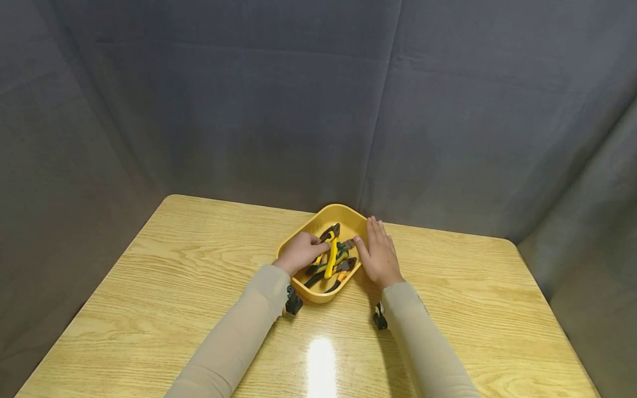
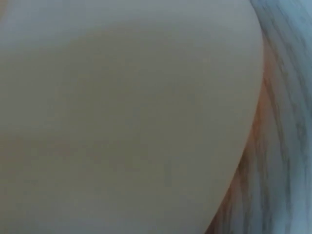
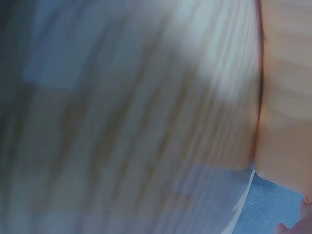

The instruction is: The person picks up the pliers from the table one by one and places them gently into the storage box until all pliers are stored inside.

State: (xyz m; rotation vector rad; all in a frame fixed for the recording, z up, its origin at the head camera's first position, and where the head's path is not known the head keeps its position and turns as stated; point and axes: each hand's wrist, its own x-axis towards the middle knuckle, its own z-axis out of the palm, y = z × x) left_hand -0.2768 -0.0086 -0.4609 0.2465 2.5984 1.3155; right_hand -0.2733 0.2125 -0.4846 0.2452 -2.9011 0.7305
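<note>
My left hand is down inside the yellow plastic tray, fingers curled around the yellow-handled pliers near their head, so that hand is grasping a tool. Those pliers lie on top of a small heap of other pliers with dark, green and orange grips (I count a few, but they overlap too much to separate cleanly). The whole pile sits in the tray's middle and near end, handles pointing toward me.

My right hand rests flat against the tray's right side, fingers straight and together, pointing away from me, palm touching the outer wall; it grips nothing. Both my sleeves are beige, and a small black camera unit is strapped at each wrist.

The tray stands on the light wooden table, toward its far edge and a little right of centre, one corner pointing at the grey fabric backdrop that wraps the table on three sides.

My left wrist view is filled by a blurred pale surface with a strip of wood grain at the right; my right wrist view shows blurred wood grain too, and neither shows my fingers clearly.
</note>
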